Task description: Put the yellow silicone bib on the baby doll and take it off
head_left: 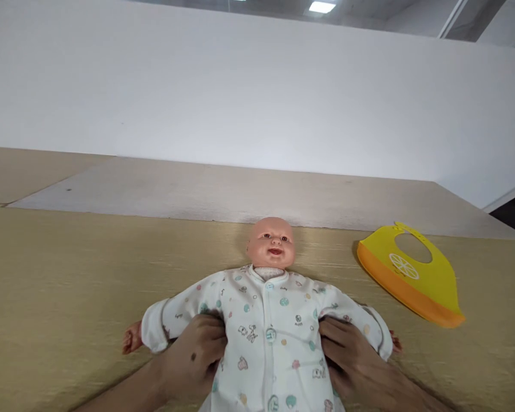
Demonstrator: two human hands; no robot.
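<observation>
Left hand [201, 346] and right hand [347, 346], well apart, tuck in against the sides of the doll [271, 249] under its arms, fingers curled; whether they're gripping cloth, I can't tell! Face-up on the surface [68, 274] it lies, patterned top [283, 346] on, front apparently fastened, so that part looks done, while the yellow bib [433, 280] sits off to the right, the one piece left unworn

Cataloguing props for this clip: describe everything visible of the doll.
The doll lies face up on the tan tabletop, bald head farthest from the camera, arms spread. Its skin looks like smooth plastic or vinyl. It wears a white fabric top with pastel prints, round aqua front fasteners and white cuffs. The lower body is out of frame. The person's left hand and right hand touch its sides beneath its arms; their fingertips are hidden.
</observation>
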